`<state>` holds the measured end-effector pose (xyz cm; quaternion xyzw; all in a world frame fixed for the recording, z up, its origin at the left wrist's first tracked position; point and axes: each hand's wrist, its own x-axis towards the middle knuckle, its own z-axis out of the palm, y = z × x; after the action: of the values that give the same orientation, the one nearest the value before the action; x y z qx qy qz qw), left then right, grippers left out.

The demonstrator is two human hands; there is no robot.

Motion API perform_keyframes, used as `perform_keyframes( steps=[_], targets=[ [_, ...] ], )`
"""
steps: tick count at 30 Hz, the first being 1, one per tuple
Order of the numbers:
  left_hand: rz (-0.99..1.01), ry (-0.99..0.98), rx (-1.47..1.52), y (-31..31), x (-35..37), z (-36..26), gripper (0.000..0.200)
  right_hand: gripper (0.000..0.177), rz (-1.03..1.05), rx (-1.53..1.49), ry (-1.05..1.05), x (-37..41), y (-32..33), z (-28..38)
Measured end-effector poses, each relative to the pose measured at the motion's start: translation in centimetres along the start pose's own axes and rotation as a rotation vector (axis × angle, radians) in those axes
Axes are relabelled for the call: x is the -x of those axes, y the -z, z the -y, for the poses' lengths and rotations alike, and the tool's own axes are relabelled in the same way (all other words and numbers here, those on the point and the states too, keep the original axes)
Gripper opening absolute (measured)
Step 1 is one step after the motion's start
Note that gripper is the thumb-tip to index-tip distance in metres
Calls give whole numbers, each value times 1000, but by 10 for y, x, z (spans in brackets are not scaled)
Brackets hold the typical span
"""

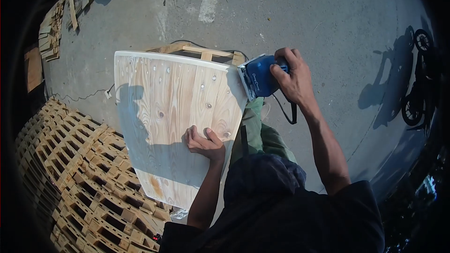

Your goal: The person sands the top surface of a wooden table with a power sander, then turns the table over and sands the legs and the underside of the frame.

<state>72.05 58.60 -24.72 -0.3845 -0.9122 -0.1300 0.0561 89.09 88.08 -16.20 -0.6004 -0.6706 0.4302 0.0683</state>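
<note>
A light wooden panel (173, 107) with knots and pale filled spots lies in front of me, partly in shadow. My left hand (205, 144) rests on its surface near the right edge, fingers bent and somewhat apart, holding nothing. In my right hand (294, 77) is a blue power sander (263, 76), gripped from above by its body. The sander is tilted on its side, its flat pad against or very near the panel's upper right edge; exact contact is hard to tell. A dark cord hangs below the tool.
Wooden pallets (89, 173) are stacked at the lower left. Loose boards (52, 37) lie at the upper left. A wooden frame (206, 55) shows behind the panel. A two-wheeled vehicle (415, 98) stands at the far right. A cable (84, 97) crosses the concrete.
</note>
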Motion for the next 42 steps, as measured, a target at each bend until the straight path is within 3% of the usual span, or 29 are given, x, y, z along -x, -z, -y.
perform_keyframes(
  steps=[4, 9, 14, 17, 19, 23, 25, 26, 28, 31, 33, 38, 42],
  targets=[
    [-11, -3, 0, 1, -4, -2, 48, 42, -24, 27, 62, 24, -8, -21],
    [39, 13, -20, 5, -4, -1, 47, 45, 132, 117, 106, -37, 0, 29],
    [20, 38, -11, 3, -3, -2, 47, 47, 110, 300, 206, 4, 5, 13],
    [27, 47, -12, 2, -1, -1, 48, 45, 94, 170, 99, 6, 2, 4],
    [17, 51, -20, 2, -2, 0, 48, 43, 99, 238, 195, -21, -2, 21],
    [11, 61, -18, 1, 1, -2, 46, 38, 323, 462, 365, -92, -32, 97],
    [20, 68, -26, 5, 6, -5, 46, 44, 406, 347, 439, -122, -48, 116],
    [26, 71, -20, 4, 2, -5, 46, 44, 388, 338, 434, -119, -44, 115],
    [-7, 66, -16, -3, -2, -7, 46, 46, 136, 413, 661, -119, -36, 109],
    [-26, 45, -6, 0, 7, 1, 45, 56, 95, 354, 527, -102, 8, 72],
    [-66, 26, -6, -2, 5, -1, 46, 51, 29, 335, 521, -79, 36, 32],
    [-58, 40, -37, -2, 3, -5, 43, 53, 82, 93, 102, -11, 57, -50],
    [-96, -6, -17, -2, 2, -3, 42, 51, 113, 37, 78, 25, 49, -64]
  ],
)
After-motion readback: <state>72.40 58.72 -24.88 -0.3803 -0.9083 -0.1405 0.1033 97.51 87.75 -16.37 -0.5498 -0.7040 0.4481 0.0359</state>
